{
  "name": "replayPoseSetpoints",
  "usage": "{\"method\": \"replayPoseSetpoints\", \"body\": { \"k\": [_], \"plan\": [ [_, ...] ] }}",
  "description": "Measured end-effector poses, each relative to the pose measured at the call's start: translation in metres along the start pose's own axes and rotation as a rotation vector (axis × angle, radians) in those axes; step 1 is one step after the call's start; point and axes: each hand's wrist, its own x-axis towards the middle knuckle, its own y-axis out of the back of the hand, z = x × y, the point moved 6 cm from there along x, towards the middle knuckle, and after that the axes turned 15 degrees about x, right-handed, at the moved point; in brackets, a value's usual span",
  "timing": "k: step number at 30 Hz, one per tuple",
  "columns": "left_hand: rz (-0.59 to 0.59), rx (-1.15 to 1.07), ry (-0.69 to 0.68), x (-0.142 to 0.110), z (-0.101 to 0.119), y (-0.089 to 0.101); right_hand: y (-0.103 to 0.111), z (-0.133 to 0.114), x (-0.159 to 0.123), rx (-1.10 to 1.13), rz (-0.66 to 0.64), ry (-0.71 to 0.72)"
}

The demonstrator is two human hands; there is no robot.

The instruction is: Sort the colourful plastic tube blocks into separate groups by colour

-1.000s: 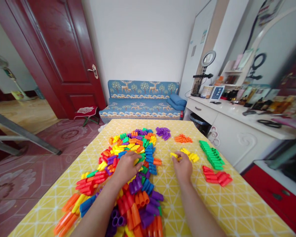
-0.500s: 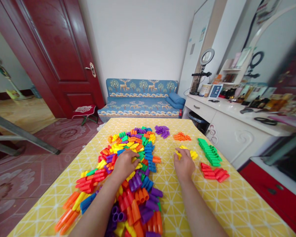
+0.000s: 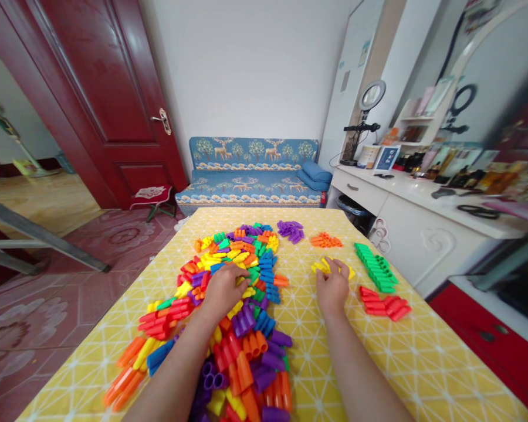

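Over the mixed heap of plastic bullet-shaped building pieces (image 3: 246, 319) is my left hand (image 3: 224, 290). Its fingers are curled toward the thumb, with yellow showing between them, seemingly a yellow piece; the fingertips are partly hidden. My right hand (image 3: 333, 287) is at the small group of yellow pieces (image 3: 320, 265), its fingers apart and bent down over them. Part of that group is covered by the hand. Rows of blue pieces (image 3: 269, 275) lie along the heap's right side.
On the yellow tablecloth (image 3: 321, 357) lie separate groups of purple pieces (image 3: 290, 231), orange pieces (image 3: 326, 240), green pieces (image 3: 375, 267) and red pieces (image 3: 384, 303). A blue sofa (image 3: 250, 181) stands beyond the table, and a white dresser (image 3: 413, 217) to the right.
My right hand has moved slightly right and forward over the yellow group. My left hand stays in nearly the same spot over the heap. The view has shifted a little.
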Motion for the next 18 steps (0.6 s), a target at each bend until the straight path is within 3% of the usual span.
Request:
{"method": "replayPoseSetpoints", "body": {
  "k": [2,7,10,13,18],
  "plan": [
    [0.000,-0.005,-0.002,0.000,0.000,0.001,-0.001,-0.002,-0.001,0.041,0.004,0.037],
    [0.006,-0.008,0.007,0.000,0.000,0.001,-0.020,-0.003,-0.005,-0.009,-0.259,0.042],
    [0.014,-0.010,0.015,0.000,-0.001,-0.001,-0.020,-0.005,-0.006,-0.022,-0.218,0.033],
    [0.038,-0.029,0.029,0.001,-0.003,-0.001,-0.025,-0.017,-0.014,0.112,-0.223,0.083],
    [0.156,-0.179,0.026,0.001,-0.005,0.010,-0.046,-0.050,-0.037,0.419,-0.455,0.193]
  ]
}}
